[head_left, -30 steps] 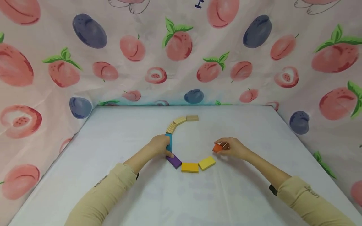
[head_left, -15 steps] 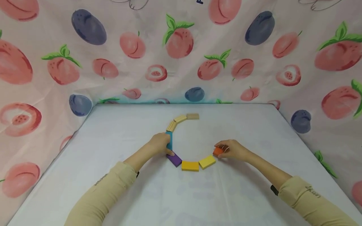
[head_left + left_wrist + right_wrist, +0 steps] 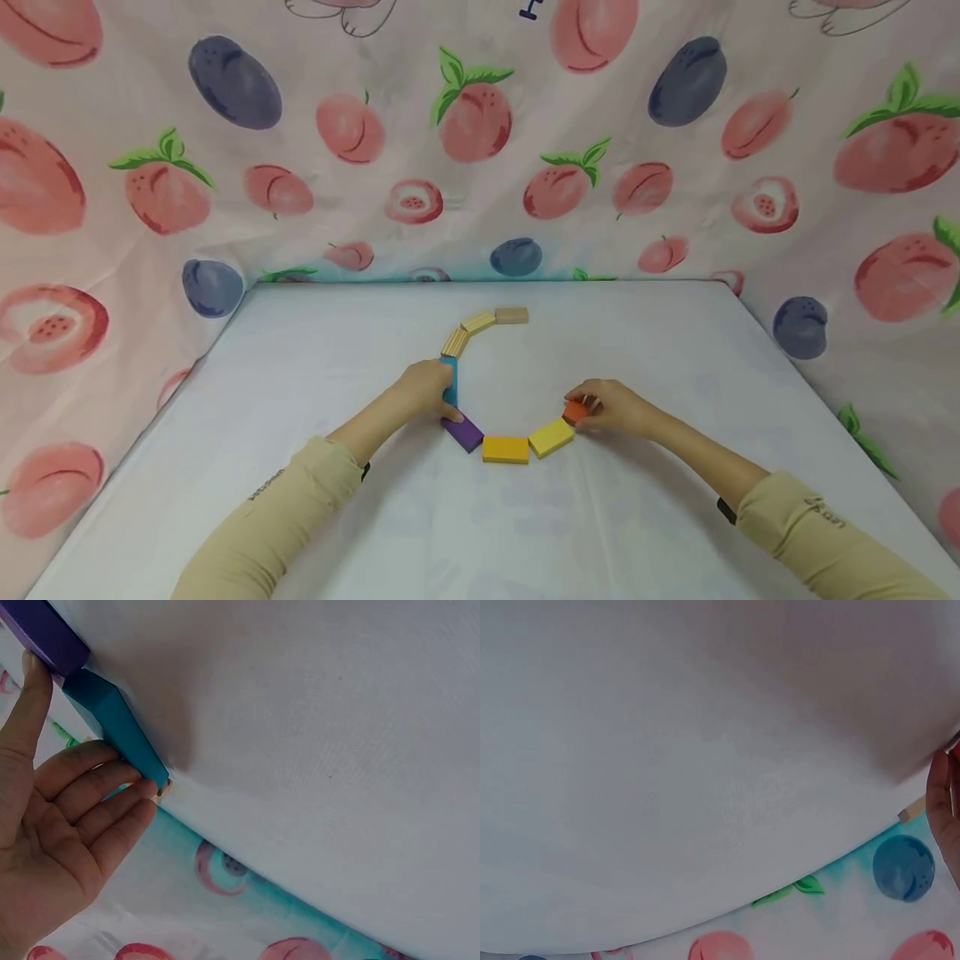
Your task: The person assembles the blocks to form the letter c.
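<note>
My right hand (image 3: 617, 407) pinches an orange block (image 3: 574, 412) between thumb and fingers, at the right end of a curved row of blocks. The orange block sits right at the upper corner of a light yellow block (image 3: 551, 438). On the left side of the row, my left hand (image 3: 429, 388) rests its nearly straight fingers along the outer side of a blue block (image 3: 120, 724). Its thumb touches a purple block (image 3: 49, 634), which meets the blue one end to end. Only the edge of the right hand (image 3: 943, 810) shows in the right wrist view.
A deep yellow block (image 3: 506, 449) lies between the purple and light yellow ones. Several plain wooden blocks (image 3: 477, 322) continue the curve at the back. The white table (image 3: 337, 325) ends at a fruit-print cloth (image 3: 300, 92).
My right hand has brought the orange block down and toward me, from apart to right at the light yellow block. The left hand has stayed at the blue and purple blocks.
</note>
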Motion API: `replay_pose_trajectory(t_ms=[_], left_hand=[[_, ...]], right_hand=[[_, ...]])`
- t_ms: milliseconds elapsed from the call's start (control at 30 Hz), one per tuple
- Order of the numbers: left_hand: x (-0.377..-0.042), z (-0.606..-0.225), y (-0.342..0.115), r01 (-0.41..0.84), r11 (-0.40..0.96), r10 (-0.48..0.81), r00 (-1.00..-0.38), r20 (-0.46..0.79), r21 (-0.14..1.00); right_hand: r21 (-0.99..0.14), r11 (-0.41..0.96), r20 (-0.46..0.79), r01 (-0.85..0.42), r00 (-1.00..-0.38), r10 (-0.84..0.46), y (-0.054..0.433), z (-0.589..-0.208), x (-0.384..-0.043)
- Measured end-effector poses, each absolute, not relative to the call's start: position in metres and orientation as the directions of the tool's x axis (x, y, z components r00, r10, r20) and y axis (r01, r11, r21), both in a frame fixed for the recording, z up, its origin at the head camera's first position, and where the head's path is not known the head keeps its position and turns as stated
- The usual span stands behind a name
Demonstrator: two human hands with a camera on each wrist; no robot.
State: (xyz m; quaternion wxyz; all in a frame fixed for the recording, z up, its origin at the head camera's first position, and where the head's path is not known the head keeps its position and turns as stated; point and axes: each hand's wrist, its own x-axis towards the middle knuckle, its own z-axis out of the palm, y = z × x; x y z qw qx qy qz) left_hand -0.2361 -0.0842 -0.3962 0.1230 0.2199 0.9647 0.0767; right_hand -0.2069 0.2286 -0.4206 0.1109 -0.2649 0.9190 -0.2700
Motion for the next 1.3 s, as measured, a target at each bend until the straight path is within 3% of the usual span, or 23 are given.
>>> replay_pose_trajectory(t_ms=[400,900,1300], left_hand=[[-0.2358,-0.3956,-0.0859,0.412,0.889,0.447,-0.873,-0.192,0.199],[-0.2356,-0.3992,-0.0864,0.423,0.882,0.460,-0.868,-0.186,0.206],[-0.2341,-0.3978,-0.0874,0.415,0.884,0.454,-0.872,-0.182,0.217]], right_hand=[[-0.555,0.686,-0.089,-0.470,-0.786,-0.612,0.2284,-0.4162,-0.2114],[-0.588,0.705,-0.149,-0.397,-0.803,-0.577,0.2295,-0.4159,-0.2089],[-0.591,0.691,-0.140,-0.417,-0.791,-0.596,0.2297,-0.4152,-0.2115]])
